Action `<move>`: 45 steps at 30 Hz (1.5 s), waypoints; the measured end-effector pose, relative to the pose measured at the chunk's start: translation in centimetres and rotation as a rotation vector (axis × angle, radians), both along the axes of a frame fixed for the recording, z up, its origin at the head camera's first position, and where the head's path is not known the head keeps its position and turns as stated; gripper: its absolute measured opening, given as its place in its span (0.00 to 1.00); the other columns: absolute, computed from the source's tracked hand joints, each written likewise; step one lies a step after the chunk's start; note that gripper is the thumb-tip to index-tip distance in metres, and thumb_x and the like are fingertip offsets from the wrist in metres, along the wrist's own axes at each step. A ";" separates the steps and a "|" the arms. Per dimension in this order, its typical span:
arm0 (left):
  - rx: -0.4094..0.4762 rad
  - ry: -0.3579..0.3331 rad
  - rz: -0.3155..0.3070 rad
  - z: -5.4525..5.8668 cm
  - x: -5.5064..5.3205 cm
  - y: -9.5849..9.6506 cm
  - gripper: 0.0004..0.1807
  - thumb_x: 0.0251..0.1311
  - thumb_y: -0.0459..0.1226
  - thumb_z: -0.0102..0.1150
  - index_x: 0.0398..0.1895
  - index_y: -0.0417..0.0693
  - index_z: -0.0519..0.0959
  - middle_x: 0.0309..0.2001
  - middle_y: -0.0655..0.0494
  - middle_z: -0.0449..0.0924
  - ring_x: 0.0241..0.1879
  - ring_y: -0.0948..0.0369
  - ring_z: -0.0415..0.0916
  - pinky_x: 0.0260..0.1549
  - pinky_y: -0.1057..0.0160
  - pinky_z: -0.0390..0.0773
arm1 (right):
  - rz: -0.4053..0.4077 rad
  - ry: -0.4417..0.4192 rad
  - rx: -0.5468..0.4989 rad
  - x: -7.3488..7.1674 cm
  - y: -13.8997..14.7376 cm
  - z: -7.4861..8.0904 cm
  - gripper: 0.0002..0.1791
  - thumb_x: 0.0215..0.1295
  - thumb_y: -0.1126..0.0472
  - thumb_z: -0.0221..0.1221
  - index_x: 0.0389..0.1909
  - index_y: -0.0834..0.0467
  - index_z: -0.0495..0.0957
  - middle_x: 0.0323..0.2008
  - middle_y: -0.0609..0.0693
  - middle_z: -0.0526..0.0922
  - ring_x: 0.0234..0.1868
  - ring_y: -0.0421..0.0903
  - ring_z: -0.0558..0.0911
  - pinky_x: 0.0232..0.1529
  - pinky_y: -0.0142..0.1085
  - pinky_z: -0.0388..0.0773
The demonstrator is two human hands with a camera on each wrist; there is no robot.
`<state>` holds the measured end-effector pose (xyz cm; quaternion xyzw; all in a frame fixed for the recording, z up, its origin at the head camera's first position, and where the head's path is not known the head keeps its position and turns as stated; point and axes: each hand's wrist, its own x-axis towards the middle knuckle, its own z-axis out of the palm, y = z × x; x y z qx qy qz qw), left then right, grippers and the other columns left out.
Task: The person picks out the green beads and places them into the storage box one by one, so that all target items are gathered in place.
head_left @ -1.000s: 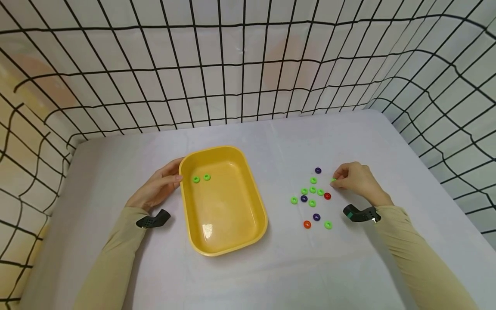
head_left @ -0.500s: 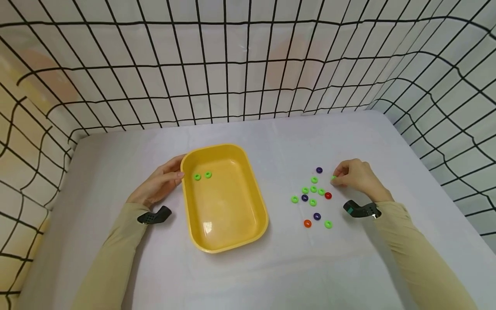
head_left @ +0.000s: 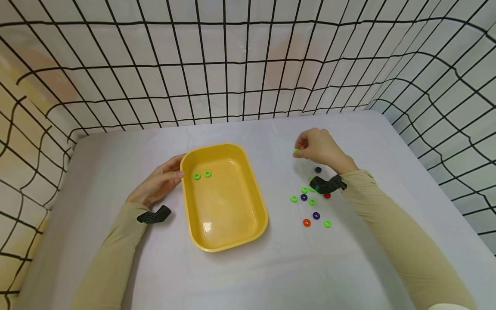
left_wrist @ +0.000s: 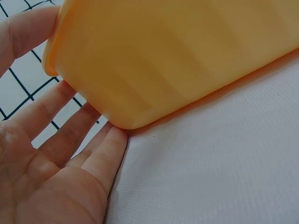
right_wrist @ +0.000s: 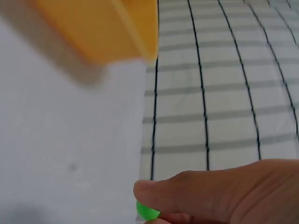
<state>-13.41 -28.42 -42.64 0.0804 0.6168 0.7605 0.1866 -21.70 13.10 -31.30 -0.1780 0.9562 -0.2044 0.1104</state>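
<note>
In the head view my left hand (head_left: 159,183) holds the far left corner of a yellow tray (head_left: 262,211). Its thumb lies at the rim and the fingers rest against the outer wall (left_wrist: 140,60), seen in the left wrist view. Two green rings (head_left: 207,174) lie inside the tray near that corner. Between thumb and fingertips my right hand (head_left: 319,146) pinches a small green ring (right_wrist: 147,211), raised over the table right of the tray. Below this hand are scattered small rings: green (head_left: 294,198), dark purple (head_left: 316,215), red (head_left: 327,195) and orange (head_left: 307,222). The right wrist strap partly covers some.
A white cloth (head_left: 232,280) covers the table. Black wire mesh (head_left: 244,64) backed by white sheeting stands along the far edge and both sides. Each wrist carries a black strap device (head_left: 155,215).
The right hand has lifted the green ring and carried it left and away from me, past the scattered rings. My left hand and the tray stay in place.
</note>
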 end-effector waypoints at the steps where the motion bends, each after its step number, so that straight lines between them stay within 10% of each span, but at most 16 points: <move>1: -0.001 -0.003 0.002 0.0 0.0 0.0 0.27 0.71 0.29 0.46 0.72 0.43 0.59 0.65 0.56 0.65 0.61 0.62 0.68 0.62 0.73 0.71 | 0.022 0.009 -0.001 -0.1 -1.3 0.5 0.08 0.59 0.62 0.67 0.33 0.64 0.81 0.29 0.54 0.81 0.30 0.48 0.76 0.31 0.36 0.74; 9: -0.017 -0.012 -0.001 -0.1 -0.2 -0.3 0.29 0.71 0.29 0.47 0.74 0.42 0.57 0.68 0.55 0.62 0.63 0.61 0.65 0.64 0.72 0.69 | 0.245 0.065 0.039 0.2 -11.4 2.9 0.08 0.59 0.62 0.67 0.33 0.64 0.82 0.33 0.55 0.83 0.36 0.49 0.77 0.42 0.39 0.77; 18: -0.045 -0.024 -0.011 0.0 -0.2 0.0 0.31 0.71 0.30 0.46 0.75 0.41 0.54 0.71 0.51 0.58 0.65 0.59 0.63 0.69 0.68 0.65 | 0.357 0.003 0.148 1.1 -18.6 0.6 0.04 0.62 0.64 0.63 0.34 0.62 0.80 0.34 0.54 0.82 0.31 0.46 0.77 0.32 0.32 0.78; 30: 0.006 -0.006 0.006 -0.4 -0.3 -0.2 0.29 0.70 0.28 0.45 0.73 0.41 0.57 0.66 0.57 0.64 0.64 0.61 0.64 0.65 0.72 0.68 | 0.418 -0.012 0.233 1.9 -20.3 -3.0 0.07 0.71 0.70 0.50 0.34 0.60 0.75 0.29 0.52 0.75 0.32 0.46 0.74 0.32 0.33 0.73; 45: 0.016 0.000 0.000 -0.4 -0.3 -0.2 0.29 0.70 0.28 0.46 0.73 0.41 0.57 0.66 0.57 0.64 0.64 0.62 0.65 0.65 0.72 0.68 | 0.427 0.002 0.235 1.9 -20.3 -3.7 0.10 0.71 0.72 0.49 0.31 0.59 0.73 0.26 0.50 0.72 0.28 0.44 0.71 0.28 0.30 0.69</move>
